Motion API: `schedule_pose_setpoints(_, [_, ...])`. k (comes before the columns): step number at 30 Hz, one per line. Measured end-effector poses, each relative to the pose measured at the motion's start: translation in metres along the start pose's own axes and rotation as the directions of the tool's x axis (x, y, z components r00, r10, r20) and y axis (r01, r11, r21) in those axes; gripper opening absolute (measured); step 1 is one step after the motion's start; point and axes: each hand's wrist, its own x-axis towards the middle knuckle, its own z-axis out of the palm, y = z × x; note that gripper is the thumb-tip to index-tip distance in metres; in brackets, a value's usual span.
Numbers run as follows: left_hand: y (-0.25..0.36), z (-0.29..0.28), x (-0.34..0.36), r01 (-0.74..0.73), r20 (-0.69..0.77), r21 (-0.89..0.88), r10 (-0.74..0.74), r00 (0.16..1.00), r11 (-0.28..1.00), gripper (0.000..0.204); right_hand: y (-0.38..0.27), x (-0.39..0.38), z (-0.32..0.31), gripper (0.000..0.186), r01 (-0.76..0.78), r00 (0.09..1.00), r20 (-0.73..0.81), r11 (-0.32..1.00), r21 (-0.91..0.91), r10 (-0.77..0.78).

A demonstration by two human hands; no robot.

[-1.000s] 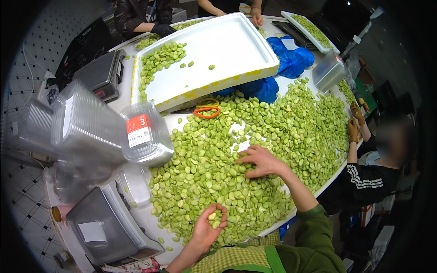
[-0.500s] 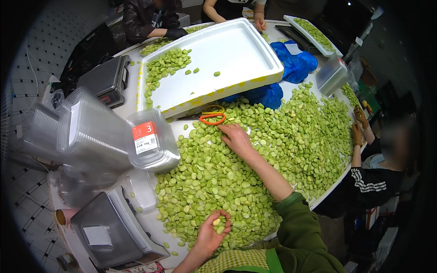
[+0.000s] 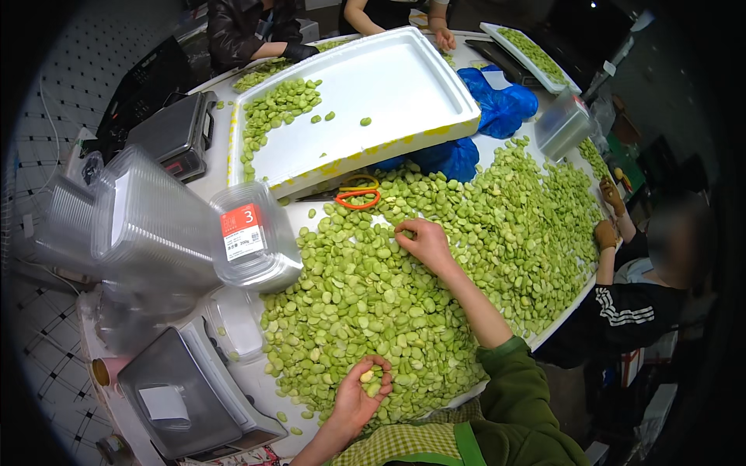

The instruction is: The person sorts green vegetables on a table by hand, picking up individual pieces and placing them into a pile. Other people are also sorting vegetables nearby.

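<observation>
A wide heap of shelled green broad beans covers the table in front of me. My left hand lies palm up at the near edge of the heap, its fingers curled round a few broad beans, one of them yellowish. Farther out, my right hand is over the heap with thumb and fingertips drawn together. What it pinches, if anything, is hidden. Scissors with orange and yellow handles lie beyond my right hand, by the edge of the white foam tray, which holds some beans on its left side.
Stacks of clear plastic tubs and a labelled tub stand at the left. A scale is near left, another scale behind. Blue bags lie beside the tray. Co-workers' hands are at the right and far edges.
My right hand has moved right and slightly nearer, away from the scissors, and its fingers have drawn together. My left hand stays in place with its beans.
</observation>
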Motion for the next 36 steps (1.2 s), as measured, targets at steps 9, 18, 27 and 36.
schedule_pose_setpoints(9, [0.000, 0.001, -0.002, 0.002, -0.007, -0.002, -0.002, 1.000, 1.000, 0.015, -0.027, 0.013, 0.036, 0.020, 0.479, 0.857, -0.112, 0.857, -0.188, -0.504])
schedule_pose_setpoints(18, [0.006, 0.005, -0.005, -0.037, -0.035, 0.031, 0.038, 0.999, 0.999, 0.017, -0.007, -0.003, 0.025, 0.019, 0.342, 0.908, -0.071, 0.827, -0.446, -0.413])
schedule_pose_setpoints(27, [0.010, 0.002, -0.007, -0.038, -0.027, -0.015, 0.037, 0.999, 0.999, 0.017, -0.004, 0.005, 0.013, 0.021, -0.050, 0.991, -0.096, 0.912, 0.408, 0.097])
schedule_pose_setpoints(36, [0.012, 0.000, -0.009, -0.037, -0.034, -0.005, 0.037, 0.999, 0.999, 0.016, -0.050, 0.029, 0.069, 0.014, 0.295, 0.951, -0.093, 0.955, -0.024, -0.296])
